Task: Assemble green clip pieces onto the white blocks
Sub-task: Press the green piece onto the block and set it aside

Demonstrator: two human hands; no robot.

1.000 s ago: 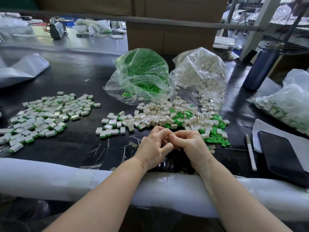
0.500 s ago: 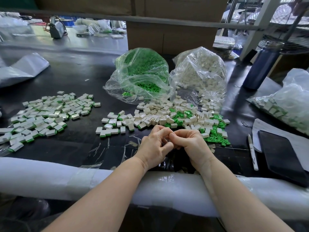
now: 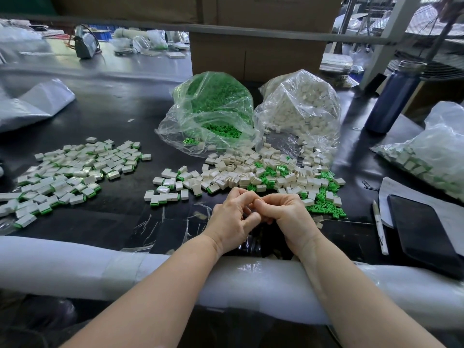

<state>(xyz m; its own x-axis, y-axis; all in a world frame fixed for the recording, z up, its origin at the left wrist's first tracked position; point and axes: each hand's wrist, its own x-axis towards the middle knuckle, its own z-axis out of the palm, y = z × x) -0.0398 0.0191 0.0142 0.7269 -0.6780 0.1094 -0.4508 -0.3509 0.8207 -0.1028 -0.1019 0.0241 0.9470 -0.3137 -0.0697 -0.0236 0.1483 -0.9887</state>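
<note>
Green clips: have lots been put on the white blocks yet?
Yes. The pile of finished blocks on the left shows green edges. Both hands are curled together, hiding what they hold. Loose white blocks, green clips and two bags remain.

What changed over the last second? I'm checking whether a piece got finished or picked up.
Almost nothing. The left hand and right hand stay pressed together at the table edge, fingers curled around something hidden between them; only slight finger shifts. Nothing was visibly picked up or set down. The loose pile of white blocks and green clips, the finished pile and both bags are unchanged.
</note>
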